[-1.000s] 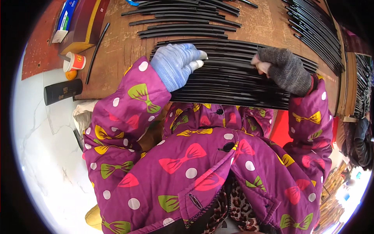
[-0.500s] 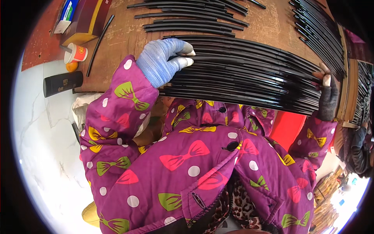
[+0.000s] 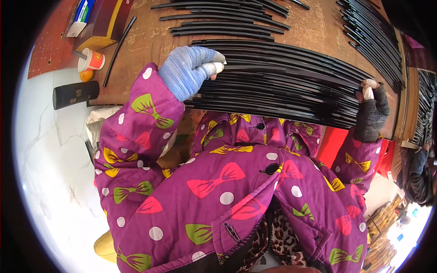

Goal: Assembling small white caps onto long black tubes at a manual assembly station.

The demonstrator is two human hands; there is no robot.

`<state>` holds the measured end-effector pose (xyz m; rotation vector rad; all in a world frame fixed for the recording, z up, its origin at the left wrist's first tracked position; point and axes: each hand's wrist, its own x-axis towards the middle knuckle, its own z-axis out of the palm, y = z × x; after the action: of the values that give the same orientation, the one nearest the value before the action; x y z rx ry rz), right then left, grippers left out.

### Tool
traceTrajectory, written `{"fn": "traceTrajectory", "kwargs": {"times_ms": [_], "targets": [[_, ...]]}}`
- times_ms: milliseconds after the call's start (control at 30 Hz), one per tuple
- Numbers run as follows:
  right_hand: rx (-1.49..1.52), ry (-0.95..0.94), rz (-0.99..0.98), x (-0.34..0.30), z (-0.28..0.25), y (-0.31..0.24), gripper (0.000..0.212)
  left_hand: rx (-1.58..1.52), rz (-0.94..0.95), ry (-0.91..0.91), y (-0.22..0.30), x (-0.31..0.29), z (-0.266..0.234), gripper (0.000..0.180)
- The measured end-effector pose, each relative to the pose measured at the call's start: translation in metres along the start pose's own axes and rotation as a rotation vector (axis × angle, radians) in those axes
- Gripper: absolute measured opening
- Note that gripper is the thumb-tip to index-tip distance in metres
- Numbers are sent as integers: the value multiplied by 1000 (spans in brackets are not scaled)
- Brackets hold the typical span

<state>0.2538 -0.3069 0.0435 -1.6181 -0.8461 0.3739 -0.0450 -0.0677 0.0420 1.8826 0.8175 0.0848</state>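
A wide row of long, thin black strips (image 3: 291, 86) lies side by side along the table's near edge. My left hand (image 3: 189, 70), in a light blue glove with white fingertips, has thumb and forefinger pinched on the left end of one strip. At the row's right end is my right hand (image 3: 372, 111) in a dark grey fingerless glove, one finger wrapped in white. Its thumb and fingers are pressed together at the right ends of the strips. How many strips it grips is hidden.
More black strips lie at the table's far side (image 3: 227, 20) and far right (image 3: 371, 41). One loose strip (image 3: 119, 52) rests at left, near a paper cup (image 3: 92, 60), an orange fruit (image 3: 86, 75), a dark cylindrical case (image 3: 75, 94) and a box (image 3: 102, 27). Another person (image 3: 416, 177) is at right.
My left thumb and forefinger have closed together from a wider gap. My right hand has moved a little left along the strip ends.
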Motion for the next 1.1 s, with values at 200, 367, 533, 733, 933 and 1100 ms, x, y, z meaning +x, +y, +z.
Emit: {"fn": "traceTrajectory", "kwargs": {"times_ms": [200,367,533,733,933,1100], "targets": [[108,73,83,4,14,-2,13,-15,7,-12,0,-10,-4,19],[-176,-223,82,-16,44,-27,22,-24,69,-144,12,7,10,19],[-97,-380,246,-19,82,-38,23,29,55,-167,22,8,13,17],[102,-454,350,-23,100,-55,22,-14,12,-165,26,4,15,17],[270,-114,193,-11,37,-23,19,43,76,-129,3,5,-3,20],[491,-160,225,-9,7,-3,19,93,-145,-135,-6,-7,-13,20]]}}
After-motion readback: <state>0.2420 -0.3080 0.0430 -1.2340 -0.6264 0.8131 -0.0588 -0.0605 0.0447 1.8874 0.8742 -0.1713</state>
